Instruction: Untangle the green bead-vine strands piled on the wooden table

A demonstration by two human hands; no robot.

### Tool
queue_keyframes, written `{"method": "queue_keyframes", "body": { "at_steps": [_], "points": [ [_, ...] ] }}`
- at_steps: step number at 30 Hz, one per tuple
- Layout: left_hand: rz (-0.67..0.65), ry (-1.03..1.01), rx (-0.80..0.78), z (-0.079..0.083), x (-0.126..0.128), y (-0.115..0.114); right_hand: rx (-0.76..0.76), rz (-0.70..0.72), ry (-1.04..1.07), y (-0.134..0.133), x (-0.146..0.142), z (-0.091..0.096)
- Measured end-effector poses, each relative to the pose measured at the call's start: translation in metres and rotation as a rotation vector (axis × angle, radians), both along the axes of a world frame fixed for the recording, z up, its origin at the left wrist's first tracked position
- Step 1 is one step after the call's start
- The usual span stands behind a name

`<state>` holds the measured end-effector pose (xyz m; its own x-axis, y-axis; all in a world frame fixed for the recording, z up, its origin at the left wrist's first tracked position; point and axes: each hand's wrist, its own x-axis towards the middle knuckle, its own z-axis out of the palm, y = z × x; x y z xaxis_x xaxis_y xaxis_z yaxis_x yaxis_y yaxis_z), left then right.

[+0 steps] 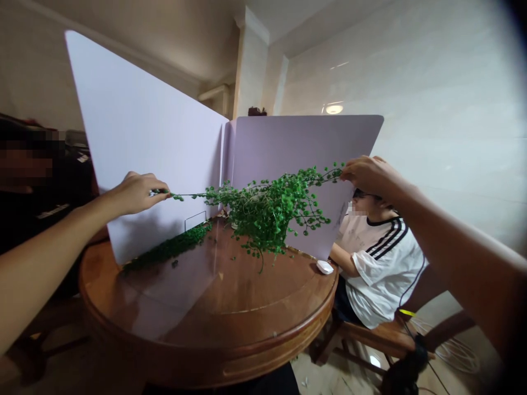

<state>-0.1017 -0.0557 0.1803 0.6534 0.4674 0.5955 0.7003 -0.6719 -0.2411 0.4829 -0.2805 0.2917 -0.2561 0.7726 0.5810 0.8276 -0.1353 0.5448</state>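
A tangled bunch of green artificial vines (267, 206) with small round leaves hangs in the air above the round wooden table (197, 323). At its left end my left hand (142, 192) pinches a thin, nearly bare stem and stretches it sideways. Higher up on the right, my right hand (366, 170) pinches the tips of leafy strands. The bunch sags between the two hands, and a few strands dangle close to the tabletop. Along the base of the left panel lies a long pile of similar greenery (173, 247).
Two tall white panels, a left one (144, 131) and a right one (296, 170), stand upright on the table. A small white object (325, 267) lies at the table's right edge. One person (379, 263) sits on the right; another (61, 186) is at the left.
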Motion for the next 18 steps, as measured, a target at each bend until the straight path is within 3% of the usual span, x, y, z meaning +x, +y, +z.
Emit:
{"method": "queue_keyframes", "body": {
  "at_steps": [18],
  "points": [
    [-0.016, 0.014, -0.021, -0.002, 0.01, -0.007, -0.008, -0.056, 0.034, -0.047, 0.021, -0.009]
  ]
}}
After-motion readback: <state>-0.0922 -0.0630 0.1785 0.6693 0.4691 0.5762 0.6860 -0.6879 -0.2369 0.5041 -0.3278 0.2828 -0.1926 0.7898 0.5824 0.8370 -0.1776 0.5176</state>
